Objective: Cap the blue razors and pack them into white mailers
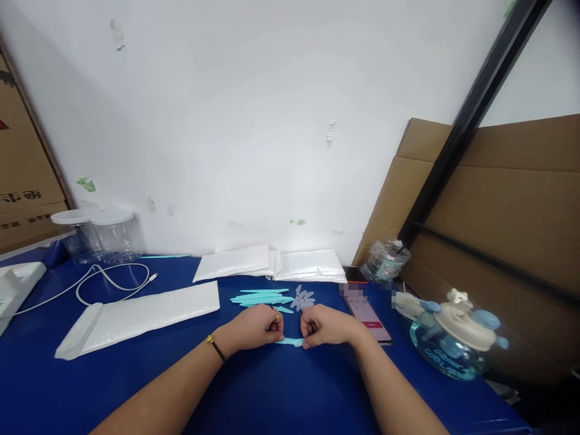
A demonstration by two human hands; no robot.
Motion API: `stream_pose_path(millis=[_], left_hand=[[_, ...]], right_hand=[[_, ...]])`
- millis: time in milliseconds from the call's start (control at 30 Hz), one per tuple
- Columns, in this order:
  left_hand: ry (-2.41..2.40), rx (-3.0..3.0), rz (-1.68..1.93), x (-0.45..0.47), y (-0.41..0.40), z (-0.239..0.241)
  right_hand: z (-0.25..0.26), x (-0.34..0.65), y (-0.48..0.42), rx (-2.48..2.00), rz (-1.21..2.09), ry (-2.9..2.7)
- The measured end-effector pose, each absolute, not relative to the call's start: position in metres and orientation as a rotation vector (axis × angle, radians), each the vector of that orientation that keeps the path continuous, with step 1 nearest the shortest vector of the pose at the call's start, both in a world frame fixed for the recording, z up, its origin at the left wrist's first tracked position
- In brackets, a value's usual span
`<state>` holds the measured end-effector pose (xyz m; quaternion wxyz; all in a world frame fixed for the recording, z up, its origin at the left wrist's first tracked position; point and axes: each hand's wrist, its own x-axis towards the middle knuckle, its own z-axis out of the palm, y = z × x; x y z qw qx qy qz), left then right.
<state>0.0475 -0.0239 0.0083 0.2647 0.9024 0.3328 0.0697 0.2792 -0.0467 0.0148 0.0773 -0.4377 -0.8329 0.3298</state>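
Between my two hands is a slim turquoise plastic stick [290, 342], close above the blue tabletop. My left hand [260, 329] is closed on its left end, with thumb and fingers pinched together. The fingers of my right hand [324, 329] pinch the other end, where the piece looks paler and slightly irregular. Just beyond my left hand lies a loose pile of similar turquoise sticks [260, 298]. A small heap of clear plastic pieces [302, 297] lies to the right of that pile, near my right knuckles.
White padded mailers [308, 266] lie along the wall, and another padded mailer [149, 317] lies at left. A phone [369, 317] rests right of my right hand. Farther right stands a teal water bottle [453, 341]. Clear jars [115, 238] and a white cable [113, 275] are at left.
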Motion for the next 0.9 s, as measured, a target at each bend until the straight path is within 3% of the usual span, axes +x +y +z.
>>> stream_pose_path(millis=[267,433,900], left_hand=[[1.06,2.479,0.395,0.045,-0.014,0.005],[1.041,2.138,0.533,0.039,-0.005,0.0],[0.956,1.849,0.619,0.037,0.007,-0.009]], right_hand=[[0.009,0.29,-0.036,-1.308,1.056,-2.026],[0.014,0.306,-0.027,-1.267,0.982,-1.691],[0.008,0.294,-0.024,-1.114,1.24,-1.37]])
